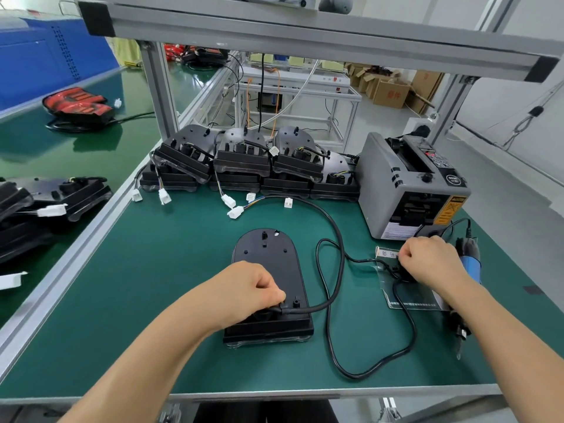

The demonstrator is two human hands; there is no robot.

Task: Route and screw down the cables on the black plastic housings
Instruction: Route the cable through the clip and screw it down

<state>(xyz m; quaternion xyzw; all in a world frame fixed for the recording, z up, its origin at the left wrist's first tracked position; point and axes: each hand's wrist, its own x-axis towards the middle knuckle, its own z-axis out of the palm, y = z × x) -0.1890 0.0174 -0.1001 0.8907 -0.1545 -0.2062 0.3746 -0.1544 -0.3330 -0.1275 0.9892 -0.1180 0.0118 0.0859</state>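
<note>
Head view: green tabletop (171, 270) fills most of the frame, edged by an aluminium frame (158, 87) whose posts rise in the upper part. At right of centre stands a grey tape dispenser (409, 190). Along the back, in the upper middle, a row of stacked black housings (241, 160) trails white connectors (235, 212) onto the mat. More housings lie at the left edge. One housing (268, 270) lies flat at centre frame, rounded end pointing away. A black cable (332, 300) leaves its near end, loops to the right across the mat and runs up to a connector in the upper middle. Left hand (253, 288) rests on the housing's near part, its grip pressed together, pinching the cable where it meets the housing. Right hand (430, 257), at centre right, is closed over a clear bag (409, 291); whether its grip pinches anything, I cannot tell. Just right of that hand lies a blue-handled screwdriver (471, 270).
</note>
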